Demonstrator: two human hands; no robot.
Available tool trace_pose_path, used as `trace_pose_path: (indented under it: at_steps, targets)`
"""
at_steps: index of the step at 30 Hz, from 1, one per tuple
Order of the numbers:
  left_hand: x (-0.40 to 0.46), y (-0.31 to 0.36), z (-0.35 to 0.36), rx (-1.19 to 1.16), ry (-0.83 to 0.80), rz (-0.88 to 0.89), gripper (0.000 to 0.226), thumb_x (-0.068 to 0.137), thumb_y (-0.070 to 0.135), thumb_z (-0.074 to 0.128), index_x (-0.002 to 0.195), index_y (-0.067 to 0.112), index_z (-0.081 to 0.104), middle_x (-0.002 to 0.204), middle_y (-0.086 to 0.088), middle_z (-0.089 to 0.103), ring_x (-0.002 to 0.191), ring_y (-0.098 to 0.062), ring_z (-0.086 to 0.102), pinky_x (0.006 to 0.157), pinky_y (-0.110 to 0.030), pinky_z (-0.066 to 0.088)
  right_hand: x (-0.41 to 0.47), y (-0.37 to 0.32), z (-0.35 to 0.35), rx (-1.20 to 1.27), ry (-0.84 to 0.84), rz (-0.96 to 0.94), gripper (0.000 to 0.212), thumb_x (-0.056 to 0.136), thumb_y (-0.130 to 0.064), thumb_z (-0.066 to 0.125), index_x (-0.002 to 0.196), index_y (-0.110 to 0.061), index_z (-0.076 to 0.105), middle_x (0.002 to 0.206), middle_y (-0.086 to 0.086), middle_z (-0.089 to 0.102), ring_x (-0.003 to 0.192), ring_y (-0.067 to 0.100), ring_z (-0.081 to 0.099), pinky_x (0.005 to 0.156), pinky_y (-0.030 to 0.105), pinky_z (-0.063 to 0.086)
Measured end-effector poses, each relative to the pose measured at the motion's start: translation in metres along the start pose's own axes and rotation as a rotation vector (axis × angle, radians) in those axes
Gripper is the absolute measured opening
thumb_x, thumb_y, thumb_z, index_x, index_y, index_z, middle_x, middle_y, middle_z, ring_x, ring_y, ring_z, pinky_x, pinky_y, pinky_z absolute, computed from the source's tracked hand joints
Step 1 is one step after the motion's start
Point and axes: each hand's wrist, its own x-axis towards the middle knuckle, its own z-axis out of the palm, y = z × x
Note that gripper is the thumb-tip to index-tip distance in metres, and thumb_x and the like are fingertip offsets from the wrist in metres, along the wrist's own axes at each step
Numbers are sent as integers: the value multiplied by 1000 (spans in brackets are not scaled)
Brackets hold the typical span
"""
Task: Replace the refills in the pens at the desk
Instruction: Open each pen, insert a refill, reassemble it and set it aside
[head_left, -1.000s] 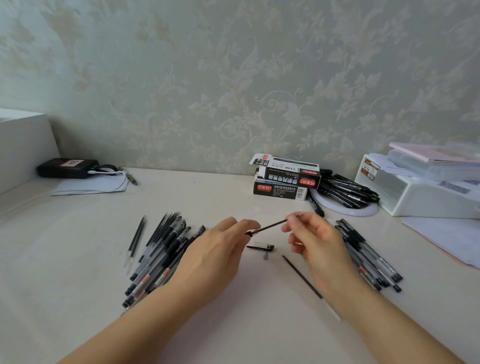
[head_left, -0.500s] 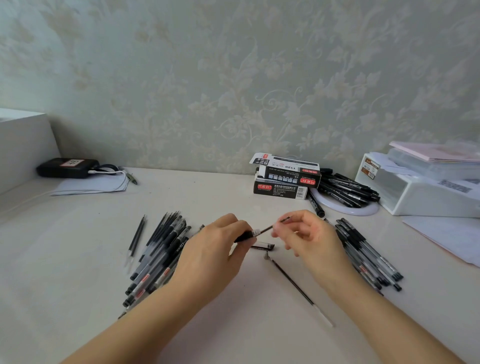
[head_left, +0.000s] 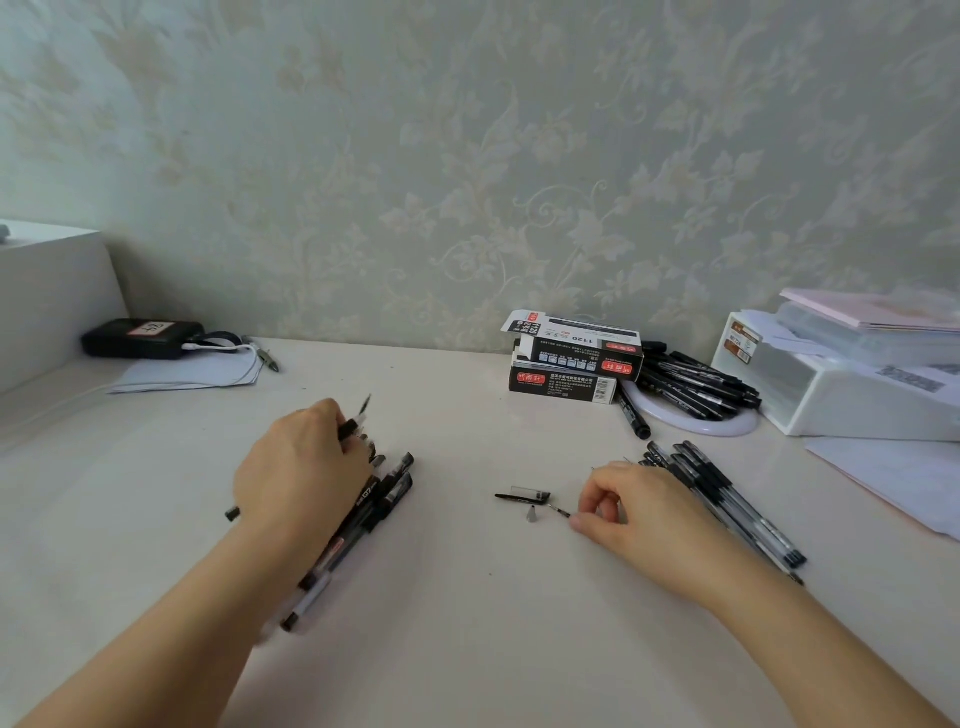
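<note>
1. My left hand (head_left: 301, 467) was curled round a black pen (head_left: 349, 427), fingers closed on its barrel with the tip poking out toward 1 o'clock; I judged I held it low over the left heap so it could go down among the others.
2. My right hand (head_left: 623, 506) lay on the surface (head_left: 467, 623) with the fingers (head_left: 579, 524) bent in, pinching the end of a thin refill (head_left: 560, 511); most of the refill was hidden under my palm, so I could not tell its length.
3. At 9 o'clock from my right fingertips, just beside them, lay a pen cap (head_left: 524, 494) and a small metal tip cone (head_left: 532, 515), apart from each other. I reckon they sat there, between my hands, to be near for reassembly.
4. Under my left hand sprawled the left pile of pens (head_left: 374, 499); at 3 o'clock of my right hand lay the right pile of pens (head_left: 727, 499), kept well apart, probably to separate done from undone.
5. Farther out at 12 o'clock stood two stacked refill boxes (head_left: 569, 364), with more pens on a white dish (head_left: 696, 422) beside them.
6. At 10 o'clock, by the wall, sat a black device (head_left: 140, 339).
</note>
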Motion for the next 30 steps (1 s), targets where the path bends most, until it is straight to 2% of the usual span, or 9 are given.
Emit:
trace_pose_path:
  at_steps: [3, 7, 10, 13, 16, 19, 21, 25, 30]
  targets:
    - [1, -4, 1, 77, -71, -26, 12, 85, 24, 49, 81, 14, 55, 77, -5, 56, 74, -31, 53, 58, -29, 39, 0, -2, 4, -103, -14, -37, 11, 96, -37, 55, 94, -26, 57, 89, -14, 49, 89, 7, 49, 73, 21, 34]
    - [0, -5, 2, 114, -87, -6, 15, 87, 25, 48, 81, 13, 54, 79, -5, 54, 75, -31, 53, 58, -29, 39, -1, -4, 10, -194, -14, -36, 17, 103, -36, 41, 106, -23, 50, 110, -6, 50, 107, 15, 48, 92, 28, 37]
    - [-1, -2, 1, 128, -62, 29, 19, 90, 29, 46, 88, 13, 56, 86, -4, 49, 76, -30, 53, 59, -30, 39, 0, -5, 10, -177, 35, -17, 13, 104, -33, 37, 102, -22, 43, 111, -4, 52, 105, 18, 49, 86, 29, 37]
    - [-10, 12, -1, 62, -7, 140, 24, 95, 40, 46, 99, 20, 57, 95, 0, 47, 79, -31, 58, 59, -31, 40, 3, -7, 10, -87, 129, -17, 11, 103, -32, 39, 95, -24, 38, 95, -5, 57, 92, 18, 54, 73, 31, 35]
    - [-29, 32, 3, -199, -29, 374, 20, 95, 43, 47, 105, 29, 58, 95, 5, 52, 82, -24, 61, 66, -34, 47, 3, -7, 9, 72, 304, -62, 7, 98, -32, 53, 98, -26, 52, 82, -13, 58, 81, 10, 53, 70, 27, 40]
    - [-46, 45, 10, -374, -209, 567, 17, 98, 42, 41, 108, 35, 54, 89, 10, 55, 76, -9, 55, 72, -33, 47, 4, -9, 9, 283, 451, -73, 7, 91, -29, 65, 97, -31, 65, 73, -18, 64, 68, 4, 53, 63, 11, 36]
    - [-52, 49, 13, -441, -356, 616, 18, 99, 43, 36, 104, 34, 51, 79, 10, 56, 72, -9, 51, 66, -25, 42, 4, -10, 9, 486, 516, -52, 6, 91, -25, 66, 90, -30, 68, 71, -19, 66, 62, 8, 58, 59, 11, 41]
    - [-57, 52, 16, -476, -476, 630, 24, 100, 44, 32, 99, 30, 52, 67, 15, 53, 63, -9, 47, 58, -24, 37, 6, -16, 9, 835, 578, -53, 12, 100, -26, 51, 89, -22, 55, 78, -3, 65, 60, 7, 54, 59, 15, 44]
    - [-55, 50, 16, -413, -477, 650, 21, 100, 42, 35, 98, 29, 52, 70, 12, 52, 67, -11, 49, 66, -37, 45, 6, -23, 14, 1355, 479, 94, 19, 106, -22, 36, 94, -10, 45, 77, 5, 70, 60, 15, 63, 56, 23, 52]
